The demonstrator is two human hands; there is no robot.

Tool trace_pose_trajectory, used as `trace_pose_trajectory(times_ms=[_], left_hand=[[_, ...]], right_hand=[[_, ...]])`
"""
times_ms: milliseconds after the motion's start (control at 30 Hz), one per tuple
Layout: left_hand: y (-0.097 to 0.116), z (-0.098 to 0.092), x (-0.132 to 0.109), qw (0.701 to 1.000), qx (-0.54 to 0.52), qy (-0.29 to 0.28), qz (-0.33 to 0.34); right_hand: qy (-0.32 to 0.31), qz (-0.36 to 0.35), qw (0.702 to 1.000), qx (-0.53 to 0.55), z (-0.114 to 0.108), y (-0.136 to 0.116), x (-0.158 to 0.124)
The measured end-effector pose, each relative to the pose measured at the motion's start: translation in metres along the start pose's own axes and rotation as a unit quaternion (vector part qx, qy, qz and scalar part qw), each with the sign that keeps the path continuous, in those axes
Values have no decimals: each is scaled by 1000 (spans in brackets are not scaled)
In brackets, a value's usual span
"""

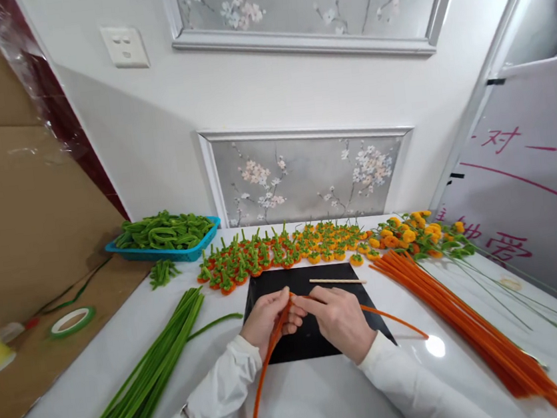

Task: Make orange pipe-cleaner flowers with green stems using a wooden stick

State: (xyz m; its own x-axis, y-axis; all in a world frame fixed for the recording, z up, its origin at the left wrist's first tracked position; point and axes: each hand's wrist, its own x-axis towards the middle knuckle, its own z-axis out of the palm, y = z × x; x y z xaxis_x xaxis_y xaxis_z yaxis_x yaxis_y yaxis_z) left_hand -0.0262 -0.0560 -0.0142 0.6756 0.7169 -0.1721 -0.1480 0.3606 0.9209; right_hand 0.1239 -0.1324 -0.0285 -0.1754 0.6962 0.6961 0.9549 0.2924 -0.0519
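Over the black mat (298, 344), my left hand (269, 319) and my right hand (338, 316) meet with fingertips pinched on orange fuzzy stems (260, 392). One length hangs from my left hand toward the near edge. Another passes under my right hand and sticks out to the right. A thin wooden stick (337, 281) lies on the mat just beyond my right hand. To the right lies a bundle of orange stems (467, 321), and to the left a bundle of green stems (147, 378).
Small orange and green pieces (263, 254) stand in rows at the back. Yellow flowers (416, 230) lie at back right. A blue basket (193, 252) holds green pieces, with a small green pile (162, 273) before it. Green tape (73, 321) rests on cardboard at left.
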Motion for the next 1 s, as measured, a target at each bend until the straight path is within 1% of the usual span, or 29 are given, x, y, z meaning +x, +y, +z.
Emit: trace_pose_trajectory(times_ms=[100,200,333,433,533,633,733,900,1000], left_hand=[[4,-1,-2,999,15,-28,14],[6,-2,-3,998,41,-45,30],[5,-2,-3,991,115,-44,54],[2,2,-2,983,170,-37,60],[-1,6,-1,980,190,-31,55],[-4,9,-1,977,203,-20,56],[-5,9,-2,976,211,-12,56],[-5,9,-2,972,227,-15,58],[-6,8,-2,970,236,-19,61]], right_hand=[[-15,25,999,31,0,0,-1],[-20,60,992,106,1,0,-2],[-14,90,980,176,0,-1,-1],[-41,74,982,170,-2,2,-1],[-78,43,986,139,-1,4,-1],[-79,31,989,123,2,6,-2],[-74,30,988,134,1,6,-2],[-86,11,986,144,-3,7,0],[-74,23,985,157,-3,9,2]])
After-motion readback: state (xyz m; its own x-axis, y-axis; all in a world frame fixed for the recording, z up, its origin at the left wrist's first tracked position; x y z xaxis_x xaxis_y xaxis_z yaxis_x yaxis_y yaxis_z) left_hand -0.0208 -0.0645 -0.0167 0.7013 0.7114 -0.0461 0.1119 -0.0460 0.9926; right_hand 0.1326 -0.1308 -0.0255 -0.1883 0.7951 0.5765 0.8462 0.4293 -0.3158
